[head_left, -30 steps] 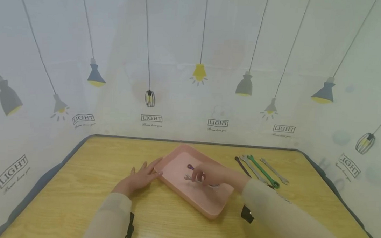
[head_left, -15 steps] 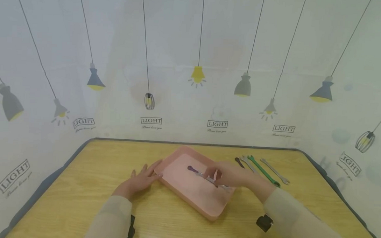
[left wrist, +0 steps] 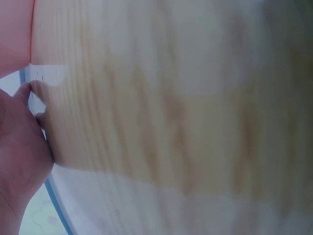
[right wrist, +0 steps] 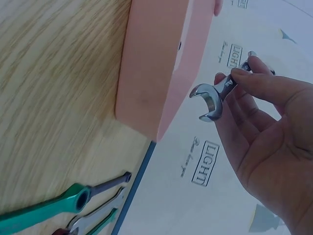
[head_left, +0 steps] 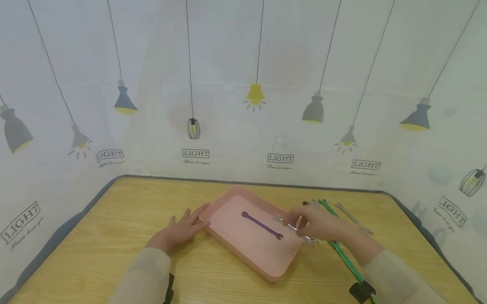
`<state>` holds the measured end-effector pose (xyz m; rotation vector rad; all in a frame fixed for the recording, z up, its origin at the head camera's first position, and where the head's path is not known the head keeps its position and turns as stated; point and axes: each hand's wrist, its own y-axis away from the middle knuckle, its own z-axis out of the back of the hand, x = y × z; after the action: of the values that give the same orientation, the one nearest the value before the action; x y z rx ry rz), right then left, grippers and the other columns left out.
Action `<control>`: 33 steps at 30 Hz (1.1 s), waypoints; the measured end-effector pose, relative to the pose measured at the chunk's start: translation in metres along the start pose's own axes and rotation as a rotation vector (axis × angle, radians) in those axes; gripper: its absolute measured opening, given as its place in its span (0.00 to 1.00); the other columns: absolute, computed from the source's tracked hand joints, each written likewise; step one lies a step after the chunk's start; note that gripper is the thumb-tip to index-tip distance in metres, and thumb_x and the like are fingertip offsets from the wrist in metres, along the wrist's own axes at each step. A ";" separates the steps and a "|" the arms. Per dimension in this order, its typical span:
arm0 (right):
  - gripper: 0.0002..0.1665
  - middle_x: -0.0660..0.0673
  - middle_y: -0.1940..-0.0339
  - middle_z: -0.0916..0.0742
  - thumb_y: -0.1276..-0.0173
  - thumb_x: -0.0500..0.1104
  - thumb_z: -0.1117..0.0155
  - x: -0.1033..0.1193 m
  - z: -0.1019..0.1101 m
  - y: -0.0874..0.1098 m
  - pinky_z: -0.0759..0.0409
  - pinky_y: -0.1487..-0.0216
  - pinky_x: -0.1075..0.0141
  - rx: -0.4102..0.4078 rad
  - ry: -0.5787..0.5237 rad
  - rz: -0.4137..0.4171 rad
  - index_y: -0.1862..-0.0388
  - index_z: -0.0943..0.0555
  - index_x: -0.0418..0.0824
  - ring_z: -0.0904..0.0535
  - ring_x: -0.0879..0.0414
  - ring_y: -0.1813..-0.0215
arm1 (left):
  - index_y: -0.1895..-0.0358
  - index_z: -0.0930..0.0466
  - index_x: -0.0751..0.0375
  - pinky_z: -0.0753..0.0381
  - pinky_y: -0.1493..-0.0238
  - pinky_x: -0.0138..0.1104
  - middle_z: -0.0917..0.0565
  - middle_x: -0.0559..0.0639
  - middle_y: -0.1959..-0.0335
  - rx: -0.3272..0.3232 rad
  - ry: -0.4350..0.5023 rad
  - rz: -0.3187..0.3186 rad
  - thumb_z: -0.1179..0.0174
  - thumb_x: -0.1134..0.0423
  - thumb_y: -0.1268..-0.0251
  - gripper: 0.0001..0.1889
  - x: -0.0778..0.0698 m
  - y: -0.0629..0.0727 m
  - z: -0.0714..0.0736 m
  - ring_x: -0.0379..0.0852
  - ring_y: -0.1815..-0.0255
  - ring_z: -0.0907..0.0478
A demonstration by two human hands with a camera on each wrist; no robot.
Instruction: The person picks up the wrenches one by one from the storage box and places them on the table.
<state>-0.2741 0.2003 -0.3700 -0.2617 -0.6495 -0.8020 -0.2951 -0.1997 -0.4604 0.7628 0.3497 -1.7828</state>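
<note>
My right hand pinches a silver wrench between thumb and fingers, above the right side of a pink tray. In the right wrist view, the silver wrench's open jaw end sticks out from the right hand. A purple wrench lies alone on the tray floor. The fingers of my left hand are spread out, with the fingertips touching the tray's left corner. In the left wrist view, part of the left hand shows at the left edge, below the pink tray.
To the tray's right, several wrenches lie on the wooden table, partly hidden by my right arm. They include a large green wrench and a silver wrench. White curtains printed with lamps stand around the table.
My right hand has lifted the silver wrench from beside the purple one and carried it right, toward the tray's right edge. The left hand stays at the tray's corner.
</note>
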 end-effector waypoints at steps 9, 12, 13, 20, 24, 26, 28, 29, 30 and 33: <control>0.18 0.42 0.51 0.18 0.36 0.26 0.39 -0.015 0.006 0.022 0.18 0.64 0.63 -0.018 -0.050 -0.039 0.50 0.18 0.39 0.19 0.52 0.60 | 0.20 0.59 0.42 0.80 0.35 0.66 0.50 0.55 0.22 0.009 -0.005 -0.006 0.60 0.39 0.24 0.35 0.000 -0.003 0.001 0.64 0.23 0.68; 0.18 0.41 0.53 0.19 0.35 0.26 0.39 -0.021 0.008 0.029 0.19 0.66 0.63 -0.038 -0.069 -0.069 0.48 0.19 0.37 0.19 0.50 0.59 | 0.20 0.58 0.42 0.80 0.35 0.65 0.50 0.55 0.22 0.009 -0.003 -0.002 0.59 0.40 0.24 0.35 0.001 -0.003 0.001 0.64 0.23 0.68; 0.18 0.41 0.54 0.19 0.35 0.26 0.39 -0.023 0.008 0.032 0.19 0.67 0.63 -0.048 -0.069 -0.079 0.48 0.19 0.37 0.20 0.50 0.59 | 0.20 0.58 0.42 0.80 0.35 0.65 0.50 0.55 0.22 0.008 -0.003 -0.001 0.59 0.40 0.24 0.35 0.001 -0.004 0.001 0.64 0.23 0.68; 0.19 0.44 0.56 0.20 0.36 0.29 0.37 -0.043 0.015 0.047 0.19 0.68 0.62 -0.094 -0.022 -0.126 0.47 0.20 0.40 0.20 0.52 0.60 | 0.20 0.59 0.42 0.81 0.35 0.65 0.51 0.55 0.22 0.008 -0.008 -0.003 0.60 0.40 0.24 0.35 -0.002 -0.001 0.002 0.64 0.23 0.68; 0.19 0.40 0.56 0.19 0.36 0.28 0.37 -0.057 0.019 0.057 0.18 0.70 0.63 -0.100 -0.048 -0.120 0.47 0.21 0.36 0.19 0.49 0.60 | 0.20 0.59 0.42 0.81 0.34 0.65 0.50 0.55 0.22 0.008 -0.004 0.003 0.60 0.41 0.24 0.34 -0.002 0.001 0.004 0.64 0.23 0.69; 0.18 0.37 0.56 0.19 0.38 0.27 0.37 -0.062 0.020 0.063 0.18 0.70 0.63 -0.108 -0.057 -0.112 0.47 0.21 0.33 0.18 0.47 0.60 | 0.20 0.60 0.41 0.80 0.34 0.65 0.50 0.56 0.22 0.013 -0.003 0.007 0.60 0.41 0.24 0.35 -0.002 0.000 0.004 0.64 0.23 0.69; 0.18 0.36 0.56 0.18 0.39 0.27 0.36 -0.068 0.021 0.070 0.18 0.68 0.63 -0.117 -0.062 -0.110 0.48 0.21 0.31 0.18 0.45 0.60 | 0.20 0.60 0.41 0.80 0.34 0.65 0.50 0.56 0.22 0.016 -0.004 0.009 0.60 0.40 0.24 0.35 -0.002 0.000 0.004 0.64 0.23 0.69; 0.19 0.36 0.56 0.19 0.39 0.27 0.36 -0.071 0.022 0.074 0.18 0.68 0.63 -0.119 -0.066 -0.115 0.48 0.22 0.30 0.18 0.46 0.60 | 0.20 0.60 0.41 0.80 0.34 0.65 0.50 0.57 0.22 0.016 -0.003 0.008 0.60 0.40 0.24 0.35 -0.002 0.000 0.004 0.64 0.23 0.69; 0.19 0.36 0.56 0.19 0.39 0.27 0.36 -0.074 0.022 0.078 0.18 0.68 0.63 -0.124 -0.073 -0.128 0.48 0.22 0.29 0.18 0.46 0.60 | 0.20 0.59 0.41 0.81 0.35 0.65 0.50 0.57 0.22 0.016 -0.001 0.006 0.59 0.40 0.24 0.35 -0.002 0.000 0.003 0.64 0.23 0.69; 0.20 0.37 0.57 0.19 0.40 0.27 0.35 -0.083 0.023 0.089 0.18 0.69 0.63 -0.139 -0.077 -0.152 0.48 0.22 0.28 0.18 0.47 0.61 | 0.20 0.59 0.42 0.81 0.35 0.65 0.50 0.57 0.22 0.013 0.001 -0.001 0.59 0.40 0.24 0.35 -0.002 0.000 0.002 0.65 0.23 0.68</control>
<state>-0.2620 0.3194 -0.4022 -0.3741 -0.6925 -0.9881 -0.2957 -0.1996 -0.4577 0.7731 0.3394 -1.7872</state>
